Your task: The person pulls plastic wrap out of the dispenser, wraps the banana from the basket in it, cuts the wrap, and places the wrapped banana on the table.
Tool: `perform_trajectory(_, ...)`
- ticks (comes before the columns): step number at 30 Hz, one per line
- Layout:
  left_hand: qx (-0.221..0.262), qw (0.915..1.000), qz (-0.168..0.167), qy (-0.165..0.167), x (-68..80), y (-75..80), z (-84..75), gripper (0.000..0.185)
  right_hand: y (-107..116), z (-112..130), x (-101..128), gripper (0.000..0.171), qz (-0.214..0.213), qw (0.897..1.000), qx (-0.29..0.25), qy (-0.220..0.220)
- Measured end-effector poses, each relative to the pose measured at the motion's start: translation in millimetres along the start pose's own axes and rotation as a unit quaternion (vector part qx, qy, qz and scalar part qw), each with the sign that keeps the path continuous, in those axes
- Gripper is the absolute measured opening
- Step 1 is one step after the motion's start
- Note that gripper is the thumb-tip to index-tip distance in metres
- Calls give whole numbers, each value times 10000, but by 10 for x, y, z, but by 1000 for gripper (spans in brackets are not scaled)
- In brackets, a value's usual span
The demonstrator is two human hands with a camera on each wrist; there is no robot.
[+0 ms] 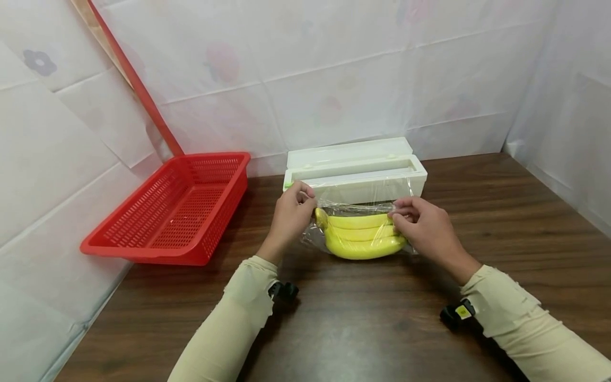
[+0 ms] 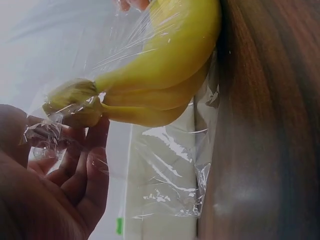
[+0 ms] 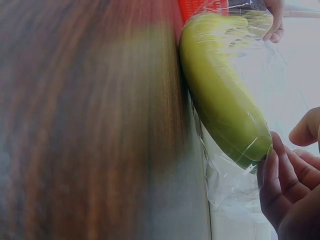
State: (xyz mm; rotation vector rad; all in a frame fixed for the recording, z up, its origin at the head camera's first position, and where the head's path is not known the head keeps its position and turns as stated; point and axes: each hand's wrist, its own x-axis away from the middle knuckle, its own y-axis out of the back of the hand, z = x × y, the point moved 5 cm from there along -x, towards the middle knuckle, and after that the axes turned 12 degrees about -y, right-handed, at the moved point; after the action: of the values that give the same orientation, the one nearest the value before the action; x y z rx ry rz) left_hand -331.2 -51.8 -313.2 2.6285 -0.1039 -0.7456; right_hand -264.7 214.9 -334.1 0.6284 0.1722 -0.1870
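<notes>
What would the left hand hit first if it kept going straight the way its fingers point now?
Probably the white cling film dispenser. The left hand pinches the film at the stem end of the bananas, fingers pointing away toward the box just beyond; depth is unclear.

Head view: set high, faced forward and down over the wooden table, at moderate range.
Wrist views: held very close, low, from either end.
Shared: the wrapped bananas.
</notes>
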Motion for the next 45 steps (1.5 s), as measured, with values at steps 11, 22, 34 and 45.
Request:
perform_trajectory(11,376,9962,721,322,-19,38,41,22,-18,-36,4,26,126,9998,126,-12)
perform_trajectory(22,-268,9901,1349,-268,-23,59,-137,38,-1,-31,-1,21,196,9998,-34,-88)
perform_trajectory(34,1143,9795,1644,206,3,-11,63,39,-6,-98,19,34,422,9970,-460,-453)
perform_trajectory(45,178,9829,1832,-54,9,10,120,36,-36,-100,24,50,625,9964,-424,-396)
